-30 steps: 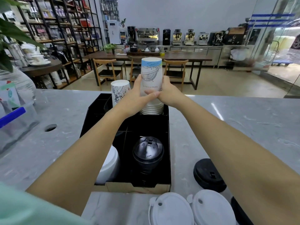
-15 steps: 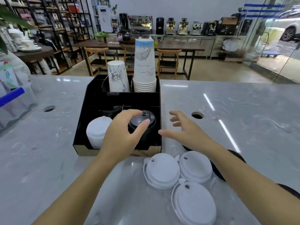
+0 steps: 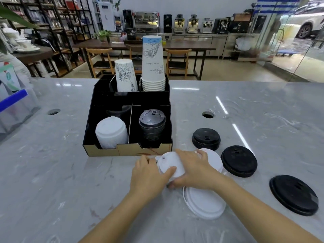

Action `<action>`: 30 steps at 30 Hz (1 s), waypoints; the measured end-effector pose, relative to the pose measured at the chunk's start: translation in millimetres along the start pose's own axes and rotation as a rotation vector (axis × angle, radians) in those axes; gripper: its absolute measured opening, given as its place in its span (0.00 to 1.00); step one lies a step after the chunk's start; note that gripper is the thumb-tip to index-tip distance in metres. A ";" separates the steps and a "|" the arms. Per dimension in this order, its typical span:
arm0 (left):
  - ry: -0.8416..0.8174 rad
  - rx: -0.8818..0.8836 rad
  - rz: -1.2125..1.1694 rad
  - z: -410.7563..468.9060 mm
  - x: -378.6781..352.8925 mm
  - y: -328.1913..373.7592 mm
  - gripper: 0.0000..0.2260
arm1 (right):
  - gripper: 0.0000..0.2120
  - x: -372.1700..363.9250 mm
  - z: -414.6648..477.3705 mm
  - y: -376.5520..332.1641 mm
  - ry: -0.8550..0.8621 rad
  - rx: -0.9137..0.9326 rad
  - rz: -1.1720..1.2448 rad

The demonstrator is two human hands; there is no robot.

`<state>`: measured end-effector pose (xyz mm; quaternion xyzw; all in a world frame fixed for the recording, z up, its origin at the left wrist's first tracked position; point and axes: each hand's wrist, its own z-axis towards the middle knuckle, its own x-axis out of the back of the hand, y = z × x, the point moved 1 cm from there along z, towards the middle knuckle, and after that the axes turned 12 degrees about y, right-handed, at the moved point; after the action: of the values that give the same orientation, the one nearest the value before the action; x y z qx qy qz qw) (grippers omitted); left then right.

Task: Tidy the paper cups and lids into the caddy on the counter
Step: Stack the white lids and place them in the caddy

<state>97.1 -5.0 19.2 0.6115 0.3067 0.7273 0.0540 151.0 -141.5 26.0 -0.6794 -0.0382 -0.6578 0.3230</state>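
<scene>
Just in front of the caddy [image 3: 127, 151], left hand [image 3: 147, 174] and right hand [image 3: 194, 170] pinch a white lid [image 3: 171, 164]: probably light, thin, flexible; best held at its rim.

I see a long dark table [image 3: 145, 45] with 2 wooden chairs [image 3: 178, 61] mid-frame. Shelving [image 3: 52, 32] stands upper left, glass wall [image 3: 289, 41] upper right.

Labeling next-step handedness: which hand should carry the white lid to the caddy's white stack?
Left, probably. The left hand already grips the white lid and sits nearer the white lid stack in the caddy front-left compartment. The right hand would have to cross over.
</scene>
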 end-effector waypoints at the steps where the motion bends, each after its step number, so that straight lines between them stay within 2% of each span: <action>1: 0.002 0.016 -0.011 -0.2 -0.7 1.7 0.29 | 0.37 -0.5 0.1 0.1 0.007 0.003 0.001; 4: -0.044 0.127 -0.127 0.9 -1.1 4.6 0.29 | 0.36 -1.2 -0.6 0.1 0.016 0.037 -0.004; 7: -0.073 0.227 -0.357 1.6 1.3 5.2 0.35 | 0.39 -3.2 -2.4 0.1 0.064 0.085 0.010; 13: -0.041 0.297 -0.716 3.8 10.2 12.9 0.21 | 0.41 6.3 -3.3 -2.8 0.201 0.132 0.135; 15: -0.032 0.334 -0.805 5.4 15.5 16.1 0.17 | 0.44 17.1 -6.6 -0.3 0.182 0.094 0.190; 17: -0.075 0.281 -0.866 6.7 21.7 24.5 0.12 | 0.45 29.4 -12.0 3.4 0.155 0.025 0.288; 19: -0.099 0.205 -0.840 4.5 31.5 38.5 0.10 | 0.42 40.4 -18.6 9.7 0.171 -0.052 0.400; 21: -0.133 0.200 -0.865 1.8 34.1 47.5 0.12 | 0.38 49.9 -26.8 17.0 0.205 -0.110 0.457; 24: -0.334 0.247 -0.871 -9.6 34.5 57.2 0.18 | 0.39 55.7 -43.9 28.4 0.202 -0.168 0.446; 26: -0.454 0.182 -0.706 -17.6 33.4 60.9 0.17 | 0.44 53.0 -57.0 36.7 0.179 -0.208 0.426; 30: -0.509 0.062 -0.434 -27.8 31.9 62.2 0.13 | 0.47 45.8 -81.7 42.7 0.136 -0.255 0.388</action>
<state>82.1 -51.2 76.6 0.6954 0.4284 0.5131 0.2640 106.4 -232.2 45.5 -0.6633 0.1982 -0.6272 0.3569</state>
